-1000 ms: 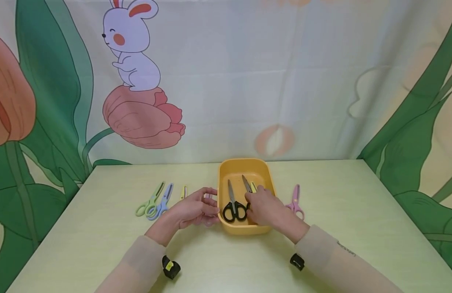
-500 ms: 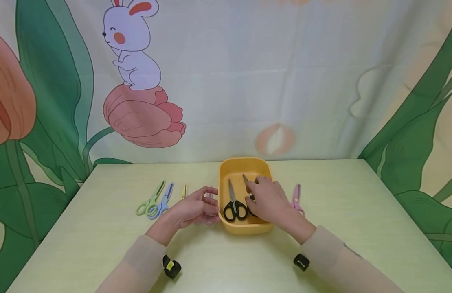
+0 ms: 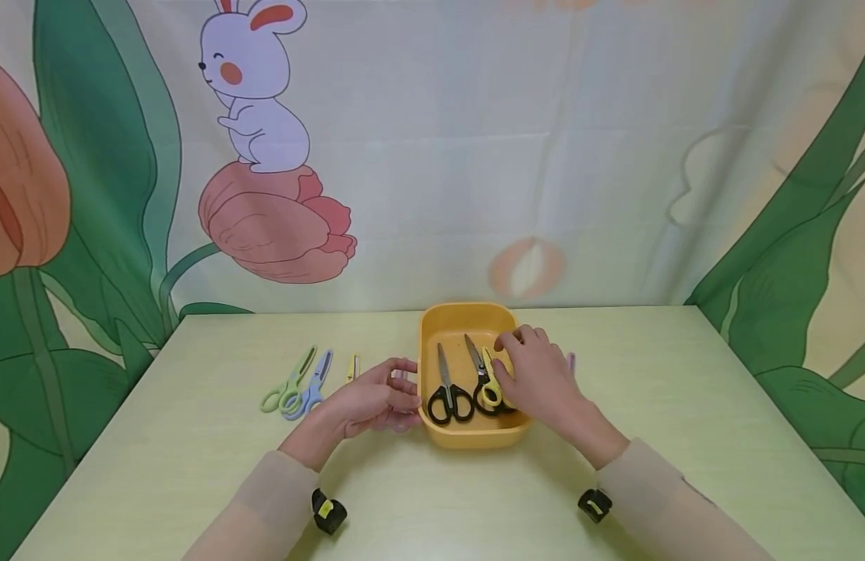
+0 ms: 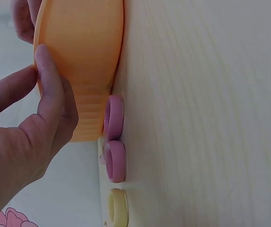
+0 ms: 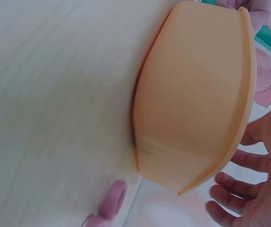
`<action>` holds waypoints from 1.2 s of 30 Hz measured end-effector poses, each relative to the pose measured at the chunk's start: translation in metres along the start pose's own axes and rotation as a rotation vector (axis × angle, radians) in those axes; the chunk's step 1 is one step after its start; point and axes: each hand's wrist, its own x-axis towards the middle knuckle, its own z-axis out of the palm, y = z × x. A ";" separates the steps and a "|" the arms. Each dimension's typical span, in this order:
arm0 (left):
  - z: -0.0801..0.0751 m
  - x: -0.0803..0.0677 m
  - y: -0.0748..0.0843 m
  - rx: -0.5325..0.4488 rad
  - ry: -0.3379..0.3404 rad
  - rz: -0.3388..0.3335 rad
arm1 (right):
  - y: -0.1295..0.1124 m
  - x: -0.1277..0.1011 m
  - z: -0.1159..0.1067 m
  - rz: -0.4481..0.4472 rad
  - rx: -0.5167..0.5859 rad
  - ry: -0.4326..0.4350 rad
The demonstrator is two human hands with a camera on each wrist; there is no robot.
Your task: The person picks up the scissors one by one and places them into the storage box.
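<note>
So the yellow tray (image 3: 432, 327) sits mid-table (image 3: 685, 405), and the left hand (image 3: 365, 403) holds it by its left wall, fingers curled against the rim (the wrist view shows the thumb pressed right on the outer side). The right hand (image 3: 538, 378) hovers over the tray's right edge with fingers loose and relaxed, gripping nothing as far as I can see. Inside the tray: black scissors (image 3: 446, 389), a second black pair (image 3: 477, 372) and yellow scissors (image 3: 490, 382) overlapping it. Outside, pink scissors (image 4: 114, 142) lie just beside the left wall, another pink pair (image 5: 109, 203) on the right, plus green scissors (image 3: 287, 383) and blue scissors (image 3: 308, 388) further left.
</note>
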 end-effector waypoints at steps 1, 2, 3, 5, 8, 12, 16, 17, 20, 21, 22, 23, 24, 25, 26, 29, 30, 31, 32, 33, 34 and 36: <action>0.000 0.000 0.000 0.000 0.001 0.000 | 0.002 -0.001 0.000 0.002 0.001 0.015; 0.000 0.000 0.000 0.001 0.002 -0.002 | 0.004 -0.001 -0.001 0.004 0.001 0.028; 0.000 0.000 0.000 0.004 0.003 0.000 | 0.006 -0.002 -0.001 0.004 0.001 0.043; 0.000 0.000 0.000 0.007 0.008 -0.002 | 0.011 -0.003 -0.001 0.006 -0.002 0.067; 0.001 0.000 0.000 0.009 0.012 -0.001 | 0.021 -0.004 -0.001 0.029 0.004 0.083; 0.001 0.000 -0.001 0.005 0.008 0.004 | 0.034 -0.006 -0.001 0.087 0.021 0.061; 0.000 0.000 -0.002 0.007 0.003 0.009 | 0.046 -0.010 -0.002 0.130 0.025 0.022; 0.000 0.000 -0.002 0.008 0.005 0.009 | 0.048 -0.011 -0.002 0.138 0.021 0.009; 0.000 0.000 -0.001 0.013 0.009 0.009 | 0.053 -0.015 -0.004 0.159 0.000 -0.048; 0.000 0.000 -0.001 0.015 0.011 0.009 | 0.053 -0.016 -0.004 0.166 -0.006 -0.080; 0.000 0.000 0.000 0.016 0.012 0.009 | 0.054 -0.018 -0.004 0.173 -0.011 -0.112; 0.000 0.000 0.000 0.016 0.013 0.008 | 0.055 -0.019 -0.004 0.182 -0.014 -0.146; -0.001 0.000 -0.001 0.016 0.012 0.009 | 0.056 -0.020 -0.004 0.188 -0.018 -0.179; -0.001 0.001 -0.001 0.016 0.011 0.010 | 0.057 -0.020 -0.003 0.197 -0.020 -0.210; -0.001 0.001 -0.001 0.016 0.011 0.011 | 0.058 -0.021 -0.002 0.203 -0.021 -0.235; -0.001 0.001 -0.001 0.019 0.010 0.012 | 0.060 -0.023 0.000 0.226 -0.022 -0.285; -0.001 0.001 -0.001 0.020 0.010 0.013 | 0.060 -0.023 0.000 0.233 -0.021 -0.294; -0.001 0.001 0.000 0.021 0.010 0.012 | 0.060 -0.023 0.000 0.240 -0.017 -0.302; -0.001 0.001 0.000 0.021 0.009 0.011 | 0.060 -0.024 -0.001 0.247 -0.013 -0.310; 0.000 0.000 0.000 0.021 0.008 0.010 | 0.061 -0.024 -0.001 0.256 -0.008 -0.319; 0.000 0.000 0.000 0.020 0.007 0.010 | 0.061 -0.024 -0.001 0.263 -0.005 -0.327; 0.000 0.000 0.001 0.019 0.005 0.010 | 0.063 -0.024 -0.001 0.270 0.004 -0.338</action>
